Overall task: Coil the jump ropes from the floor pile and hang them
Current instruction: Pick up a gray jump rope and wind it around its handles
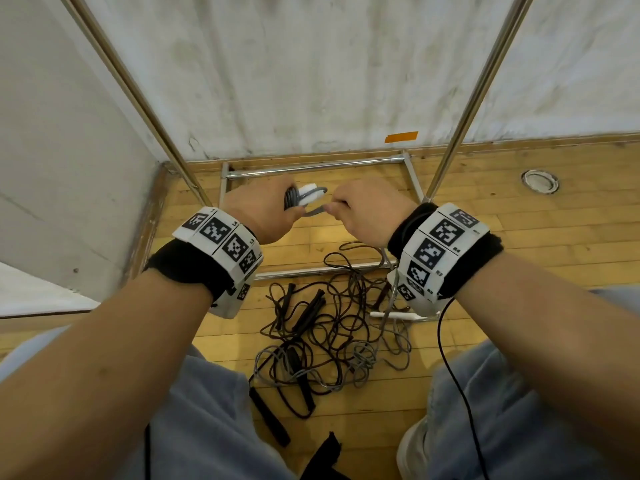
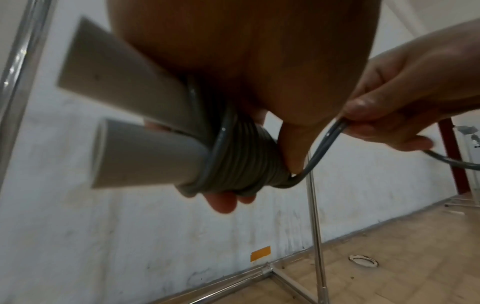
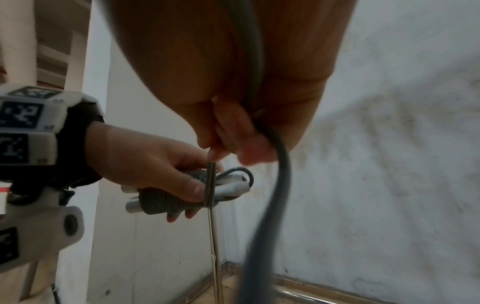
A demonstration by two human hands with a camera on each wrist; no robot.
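Observation:
My left hand [image 1: 266, 211] grips a grey jump rope [image 2: 241, 156] wound in tight turns round its two white handles [image 2: 145, 152]; the handles [image 1: 306, 194] stick out past my fingers. My right hand [image 1: 360, 209] pinches the loose grey cord [image 2: 319, 148] just right of the bundle, and the cord [image 3: 272, 195] hangs down from that hand. On the wooden floor below lies a tangled pile of dark and grey ropes [image 1: 329, 334] with black handles. In the right wrist view my left hand [image 3: 155, 170] holds the wound bundle [image 3: 166, 201].
A metal rack stands ahead against the white wall: two slanted poles [image 1: 474, 98] and a base frame [image 1: 311, 166] on the floor. Another white handle [image 1: 391, 315] lies by the frame's near bar. My knees in grey trousers [image 1: 519, 410] flank the pile. A round floor fitting [image 1: 538, 180] sits right.

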